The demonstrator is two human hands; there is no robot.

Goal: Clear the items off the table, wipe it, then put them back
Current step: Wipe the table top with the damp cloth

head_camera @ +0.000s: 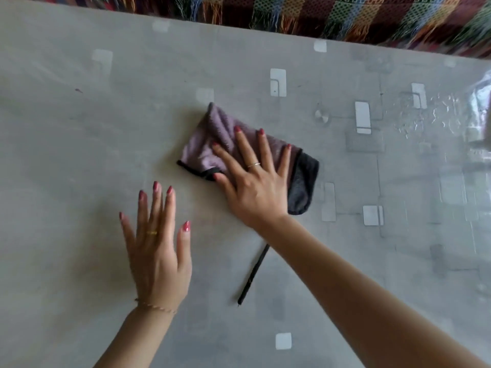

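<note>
A purple and dark grey cloth (210, 139) with a black hem lies crumpled near the middle of the table (79, 155). My right hand (252, 179) presses flat on the cloth with its fingers spread and straight. To the lower left, my left hand (156, 245) rests palm down on the bare table surface, fingers straight, holding nothing. A thin black pencil-like stick (253, 274) lies on the table between my two forearms, its upper end hidden under my right wrist.
The table wears a grey cover with pale rectangles under clear plastic, which wrinkles and shines at the right (425, 112). A multicoloured woven fabric with fringes (345, 14) runs along the far edge.
</note>
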